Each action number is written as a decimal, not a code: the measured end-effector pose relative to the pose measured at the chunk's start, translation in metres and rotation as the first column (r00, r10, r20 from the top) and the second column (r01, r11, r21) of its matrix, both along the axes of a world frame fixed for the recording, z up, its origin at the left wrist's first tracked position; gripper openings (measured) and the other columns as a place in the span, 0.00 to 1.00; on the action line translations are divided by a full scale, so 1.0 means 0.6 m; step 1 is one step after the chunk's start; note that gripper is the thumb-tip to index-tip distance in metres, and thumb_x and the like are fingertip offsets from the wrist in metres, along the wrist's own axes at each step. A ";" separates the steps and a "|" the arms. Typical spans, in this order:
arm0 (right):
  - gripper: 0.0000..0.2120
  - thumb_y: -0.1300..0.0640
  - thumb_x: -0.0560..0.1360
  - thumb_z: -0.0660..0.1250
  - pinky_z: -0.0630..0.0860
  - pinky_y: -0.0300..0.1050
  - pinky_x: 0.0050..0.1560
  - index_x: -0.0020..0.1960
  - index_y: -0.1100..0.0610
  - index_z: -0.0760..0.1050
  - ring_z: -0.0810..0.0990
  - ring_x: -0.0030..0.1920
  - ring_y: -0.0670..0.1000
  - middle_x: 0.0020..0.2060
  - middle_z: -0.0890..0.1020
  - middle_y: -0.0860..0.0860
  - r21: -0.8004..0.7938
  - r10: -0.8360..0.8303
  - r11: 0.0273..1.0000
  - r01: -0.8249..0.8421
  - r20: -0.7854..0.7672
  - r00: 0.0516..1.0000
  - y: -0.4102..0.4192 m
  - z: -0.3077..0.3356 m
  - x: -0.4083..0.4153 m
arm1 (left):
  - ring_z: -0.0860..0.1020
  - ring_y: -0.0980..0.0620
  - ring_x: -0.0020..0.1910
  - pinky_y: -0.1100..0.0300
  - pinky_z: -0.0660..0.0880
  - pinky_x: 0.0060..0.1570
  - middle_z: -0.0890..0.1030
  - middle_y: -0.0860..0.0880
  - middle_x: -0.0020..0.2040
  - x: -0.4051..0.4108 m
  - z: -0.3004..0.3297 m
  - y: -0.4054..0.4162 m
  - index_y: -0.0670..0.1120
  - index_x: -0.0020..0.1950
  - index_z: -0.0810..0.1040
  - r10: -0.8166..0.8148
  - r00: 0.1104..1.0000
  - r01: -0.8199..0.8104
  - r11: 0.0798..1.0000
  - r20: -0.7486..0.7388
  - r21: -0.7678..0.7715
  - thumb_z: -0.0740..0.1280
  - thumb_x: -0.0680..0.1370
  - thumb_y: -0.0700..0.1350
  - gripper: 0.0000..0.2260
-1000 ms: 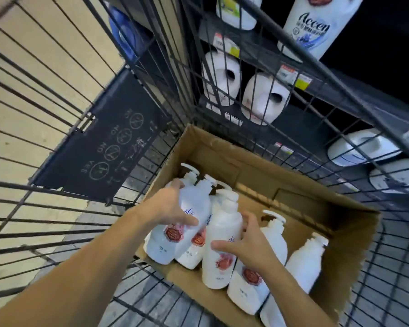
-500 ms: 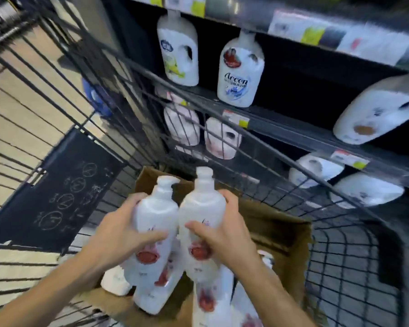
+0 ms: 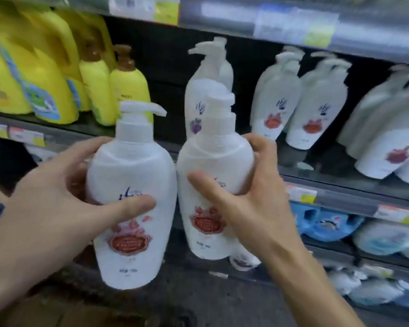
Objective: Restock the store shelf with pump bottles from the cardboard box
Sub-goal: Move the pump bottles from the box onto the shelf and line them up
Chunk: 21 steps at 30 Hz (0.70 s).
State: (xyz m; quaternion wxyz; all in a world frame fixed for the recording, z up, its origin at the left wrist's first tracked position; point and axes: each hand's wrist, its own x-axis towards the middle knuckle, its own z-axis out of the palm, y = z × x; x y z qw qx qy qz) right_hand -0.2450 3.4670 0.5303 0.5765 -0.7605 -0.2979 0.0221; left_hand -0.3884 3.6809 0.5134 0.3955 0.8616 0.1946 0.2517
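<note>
I hold two white pump bottles with red labels upright in front of the store shelf [image 3: 340, 182]. My left hand [image 3: 57, 199] grips the left pump bottle [image 3: 132, 256] around its body. Wrapped around the right pump bottle [image 3: 213, 161], which touches the left one, is my right hand [image 3: 248, 204]. On the shelf behind them stand a white pump bottle with a purple label [image 3: 198, 100] and matching red-label pump bottles [image 3: 316, 109] further right. A corner of the cardboard box [image 3: 57, 312] shows at the bottom left, blurred.
Yellow bottles [image 3: 45, 74] fill the shelf's left end. More white bottles [image 3: 387, 142] lean at the far right. A dark gap lies between the purple-label bottle and the yellow ones. Blue and white jugs [image 3: 328, 225] sit on the lower shelves. Price tags line the shelf edges.
Both hands have lifted a bottle each out of the box in the wire cart and raised them to shelf height. My view swung up from the cart to the shelf.
</note>
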 end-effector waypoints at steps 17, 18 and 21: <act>0.29 0.33 0.55 0.78 0.83 0.49 0.44 0.52 0.29 0.68 0.83 0.47 0.40 0.50 0.80 0.33 0.067 -0.262 0.963 0.262 -0.007 0.965 -0.278 0.009 0.299 | 0.84 0.63 0.39 0.70 0.78 0.31 0.85 0.65 0.42 0.390 0.050 -0.297 0.74 0.50 0.78 -0.228 0.932 0.287 0.938 0.282 -0.192 0.79 0.49 0.63 0.30; 0.29 0.33 0.54 0.77 0.83 0.48 0.43 0.51 0.29 0.68 0.82 0.46 0.39 0.49 0.80 0.34 0.070 -0.267 0.961 0.268 -0.020 0.963 -0.275 0.008 0.306 | 0.85 0.62 0.39 0.70 0.78 0.31 0.85 0.64 0.42 0.393 0.049 -0.297 0.74 0.50 0.78 -0.226 0.936 0.286 0.936 0.271 -0.206 0.80 0.49 0.63 0.31; 0.31 0.34 0.55 0.77 0.82 0.42 0.40 0.54 0.33 0.68 0.81 0.46 0.38 0.47 0.80 0.39 0.080 -0.273 0.959 0.273 -0.008 0.962 -0.252 0.012 0.330 | 0.84 0.62 0.38 0.70 0.78 0.30 0.85 0.64 0.41 0.398 0.047 -0.288 0.74 0.48 0.78 -0.215 0.941 0.274 0.937 0.262 -0.216 0.80 0.48 0.62 0.29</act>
